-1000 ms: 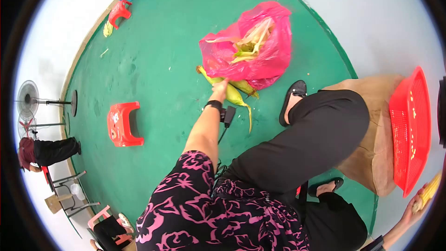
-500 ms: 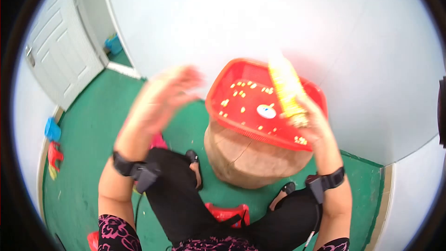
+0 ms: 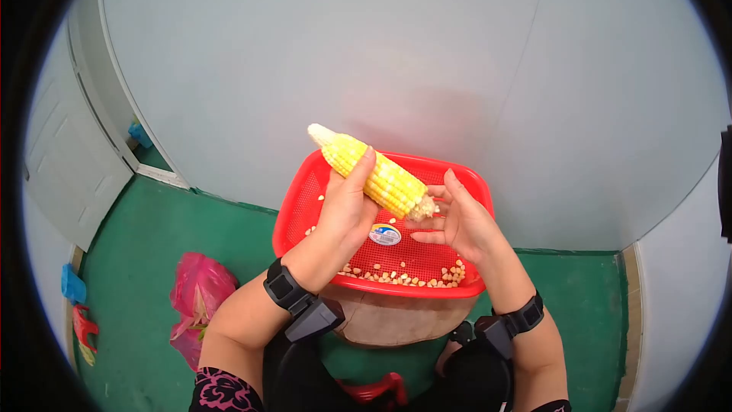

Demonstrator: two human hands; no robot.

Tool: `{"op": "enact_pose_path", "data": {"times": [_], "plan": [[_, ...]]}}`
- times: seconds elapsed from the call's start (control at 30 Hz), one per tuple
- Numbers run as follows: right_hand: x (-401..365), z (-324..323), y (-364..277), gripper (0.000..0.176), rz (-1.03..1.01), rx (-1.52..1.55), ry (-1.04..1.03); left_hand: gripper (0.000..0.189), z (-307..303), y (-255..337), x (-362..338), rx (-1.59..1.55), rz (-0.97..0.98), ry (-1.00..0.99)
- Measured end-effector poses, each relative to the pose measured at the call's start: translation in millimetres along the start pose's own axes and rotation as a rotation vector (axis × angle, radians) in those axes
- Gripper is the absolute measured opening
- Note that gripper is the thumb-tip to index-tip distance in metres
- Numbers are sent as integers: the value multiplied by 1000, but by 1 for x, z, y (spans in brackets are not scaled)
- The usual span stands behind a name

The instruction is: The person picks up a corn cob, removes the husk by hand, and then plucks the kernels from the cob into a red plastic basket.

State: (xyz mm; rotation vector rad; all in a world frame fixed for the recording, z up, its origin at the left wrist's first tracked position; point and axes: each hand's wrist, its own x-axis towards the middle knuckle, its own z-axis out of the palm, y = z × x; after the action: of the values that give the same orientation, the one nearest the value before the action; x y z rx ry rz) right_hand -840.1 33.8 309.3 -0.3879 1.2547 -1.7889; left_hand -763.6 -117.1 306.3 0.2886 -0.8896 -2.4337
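An ear of corn (image 3: 379, 175) with yellow kernels is gripped in my left hand (image 3: 349, 206), thumb along its near side. Its pale bare tip points up to the left, and its rough stalk end points down to the right. Beside that stalk end is my right hand (image 3: 465, 221), fingers spread and curved, not closed round the cob. Both hands are over a red plastic basket (image 3: 286, 233). Loose kernels (image 3: 404, 275) lie in the basket, mostly along its near side, and a round label (image 3: 385, 234) sticks to its bottom.
A wood-coloured stump (image 3: 396, 317) between my legs supports the basket. On the green floor to the left lies a pink plastic bag (image 3: 200, 290). A blue container (image 3: 73, 284) and a red item (image 3: 84, 326) are by the left wall. A pale wall (image 3: 366, 53) rises behind the basket.
The corn has passed from my right hand to my left. Both hands have come together over the basket. The view has shifted, showing the pink bag and kernels gathered at the basket's near side.
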Motion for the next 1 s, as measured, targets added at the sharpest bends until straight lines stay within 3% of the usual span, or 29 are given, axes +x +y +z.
{"op": "enact_pose_path", "data": {"times": [0.17,0.27,0.37,0.67,0.87,0.97,1.0], "plan": [[4,3,8,57,-71,2,-20,33,-2,-6,-1,-7,120,2],[8,10,23,47,-172,-100,108,35,-10,-11,2,34,202,-30],[6,11,24,42,-140,-88,105,36,-5,-11,-7,46,196,67],[-1,12,19,37,-271,-191,18,26,-1,3,-7,-31,80,50],[-7,15,18,37,-131,-164,-8,28,-11,7,-9,-27,53,81],[-2,16,26,38,-139,-390,79,29,-16,7,-13,5,67,124],[-3,18,29,34,-229,-378,122,30,-17,8,-15,13,75,138]]}}
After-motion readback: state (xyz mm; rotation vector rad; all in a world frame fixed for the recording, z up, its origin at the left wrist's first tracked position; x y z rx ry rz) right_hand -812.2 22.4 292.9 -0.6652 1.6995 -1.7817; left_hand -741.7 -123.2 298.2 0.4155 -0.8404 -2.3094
